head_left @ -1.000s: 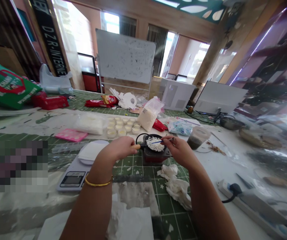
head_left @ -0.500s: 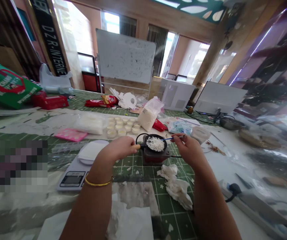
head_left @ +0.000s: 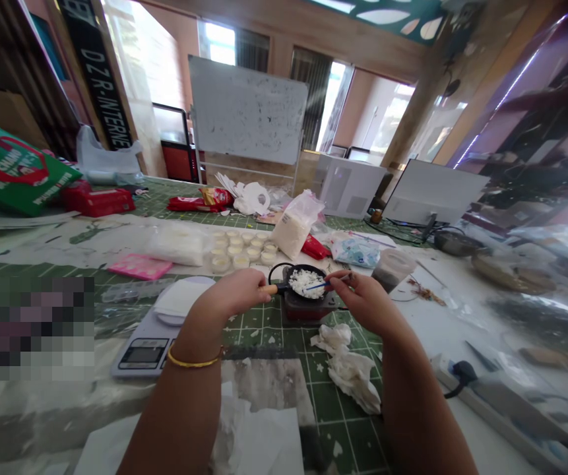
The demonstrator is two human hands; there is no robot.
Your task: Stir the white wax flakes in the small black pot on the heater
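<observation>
Clamping the wooden handle (head_left: pixel 268 289) of a black pan (head_left: pixel 321 272), the left hand (head_left: pixel 234 293) holds steady while the right hand (head_left: pixel 365 303) pinches a blue stick (head_left: pixel 316 286) among unmelted white flakes (head_left: pixel 303 284).

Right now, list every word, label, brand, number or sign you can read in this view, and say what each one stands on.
"DZR-INTERNE": white letters on the black vertical banner at upper left.
"CHANG": white letters on the green bag; the rest of its print is too blurred to read.
The display of the digital kitchen scale shows no readable digits.
The print on the red packet is too small to read.
</observation>
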